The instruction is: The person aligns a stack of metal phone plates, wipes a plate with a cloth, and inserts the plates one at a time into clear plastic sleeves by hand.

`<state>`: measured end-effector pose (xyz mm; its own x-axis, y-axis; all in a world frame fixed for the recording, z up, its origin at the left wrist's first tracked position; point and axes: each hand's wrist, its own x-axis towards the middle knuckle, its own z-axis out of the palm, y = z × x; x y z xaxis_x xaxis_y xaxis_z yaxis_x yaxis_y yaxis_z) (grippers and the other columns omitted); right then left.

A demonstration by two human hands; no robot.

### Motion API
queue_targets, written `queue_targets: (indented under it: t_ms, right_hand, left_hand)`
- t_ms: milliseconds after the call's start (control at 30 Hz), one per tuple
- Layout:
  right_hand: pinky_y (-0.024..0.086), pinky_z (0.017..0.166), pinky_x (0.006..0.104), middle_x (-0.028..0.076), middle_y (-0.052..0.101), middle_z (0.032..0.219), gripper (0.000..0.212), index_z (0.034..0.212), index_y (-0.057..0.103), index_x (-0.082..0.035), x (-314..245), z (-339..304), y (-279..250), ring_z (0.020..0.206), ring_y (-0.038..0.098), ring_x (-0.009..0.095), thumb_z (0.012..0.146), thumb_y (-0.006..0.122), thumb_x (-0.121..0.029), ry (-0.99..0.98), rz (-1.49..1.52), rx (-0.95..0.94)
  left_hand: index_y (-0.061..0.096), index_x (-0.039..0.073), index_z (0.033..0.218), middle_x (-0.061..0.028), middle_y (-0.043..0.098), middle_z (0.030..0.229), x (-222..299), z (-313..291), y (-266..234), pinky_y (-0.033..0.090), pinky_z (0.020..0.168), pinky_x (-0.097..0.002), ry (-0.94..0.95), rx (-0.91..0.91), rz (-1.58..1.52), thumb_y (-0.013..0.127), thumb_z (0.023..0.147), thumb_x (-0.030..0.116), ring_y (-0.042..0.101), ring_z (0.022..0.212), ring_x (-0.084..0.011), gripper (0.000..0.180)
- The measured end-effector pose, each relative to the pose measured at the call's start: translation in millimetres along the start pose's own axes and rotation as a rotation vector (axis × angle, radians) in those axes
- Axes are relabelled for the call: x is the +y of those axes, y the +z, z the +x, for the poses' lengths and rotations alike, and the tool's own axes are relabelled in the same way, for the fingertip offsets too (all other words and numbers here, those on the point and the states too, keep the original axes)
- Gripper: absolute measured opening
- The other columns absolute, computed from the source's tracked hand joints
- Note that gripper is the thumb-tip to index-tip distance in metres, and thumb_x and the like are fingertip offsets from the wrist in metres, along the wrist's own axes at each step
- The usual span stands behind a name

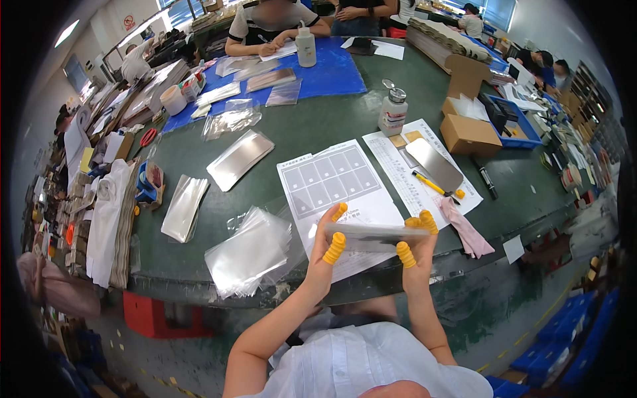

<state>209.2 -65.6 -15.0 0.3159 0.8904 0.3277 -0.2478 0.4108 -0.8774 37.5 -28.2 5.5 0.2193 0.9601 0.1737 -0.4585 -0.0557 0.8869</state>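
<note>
Green workbench; flat grey piece held near its edge
L hand & R hand grip opp. ends; might drop if yellow finger cots slip

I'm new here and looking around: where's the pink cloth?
In the head view, the pink cloth lies near the front edge of the green table, right of the right hand and below the yellow pen.

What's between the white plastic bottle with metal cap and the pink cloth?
Head view: small tan squares, a shiny silver rounded-corner plate and a yellow-and-black pen, all on a white printed sheet.
</note>
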Motion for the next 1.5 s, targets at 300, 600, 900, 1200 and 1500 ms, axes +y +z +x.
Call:
queue_targets:
  t_ms: [300, 600, 900, 1200, 1500]
  right_hand:
    - [0.039, 0.091, 0.0277, 0.006, 0.055, 0.108, 0.037, 0.120, 0.046, -0.003, -6, 3, -13, 0.100, 0.052, 0.014, 0.086, 0.062, -0.002, 0.071, -0.043, 0.034]
    - [0.039, 0.093, 0.0296, 0.009, 0.054, 0.114, 0.029, 0.109, 0.053, -0.002, -19, 18, -6, 0.106, 0.051, 0.018, 0.083, 0.065, -0.003, -0.051, -0.199, -0.002]
    - [0.042, 0.084, 0.0378, 0.014, 0.053, 0.112, 0.048, 0.111, 0.055, -0.002, -83, 36, 37, 0.102, 0.051, 0.032, 0.072, 0.072, -0.025, -0.524, -1.366, -0.455]
    - [0.044, 0.053, 0.0332, 0.010, 0.059, 0.069, 0.013, 0.082, 0.068, -0.005, -69, 44, 44, 0.060, 0.058, 0.025, 0.069, 0.068, -0.007, -0.467, -1.342, -0.505]
    - [0.043, 0.054, 0.0352, 0.013, 0.059, 0.069, 0.017, 0.080, 0.067, -0.003, -56, 102, 59, 0.060, 0.057, 0.028, 0.065, 0.062, 0.003, -0.563, -1.291, -0.340]
  left_hand:
    - [0.058, 0.002, 0.109, -0.0033, 0.062, 0.104, -7, 1, -11, 0.039, 0.088, -0.0236, -0.151, 0.086, -0.006, 0.059, 0.091, 0.020, 0.053, 0.096, -0.0086, 0.026]
    - [0.058, 0.004, 0.101, 0.0000, 0.060, 0.095, -9, 7, -11, 0.039, 0.084, -0.0220, -0.063, 0.022, 0.055, 0.059, 0.091, 0.021, 0.051, 0.090, -0.0074, 0.020]
    - [0.057, 0.005, 0.098, 0.0016, 0.058, 0.094, -16, 3, -10, 0.038, 0.081, -0.0208, -0.033, 0.053, -0.019, 0.059, 0.091, 0.018, 0.050, 0.087, -0.0056, 0.014]
    - [0.055, 0.005, 0.101, -0.0013, 0.057, 0.099, -12, -1, -4, 0.038, 0.085, -0.0223, -0.026, 0.052, -0.078, 0.057, 0.090, 0.011, 0.050, 0.093, -0.0091, 0.013]
    - [0.027, 0.003, 0.128, -0.0128, 0.028, 0.130, -11, -13, -17, 0.021, 0.106, -0.0361, 0.322, 0.270, 0.316, 0.062, 0.083, 0.006, 0.029, 0.124, -0.0216, 0.057]
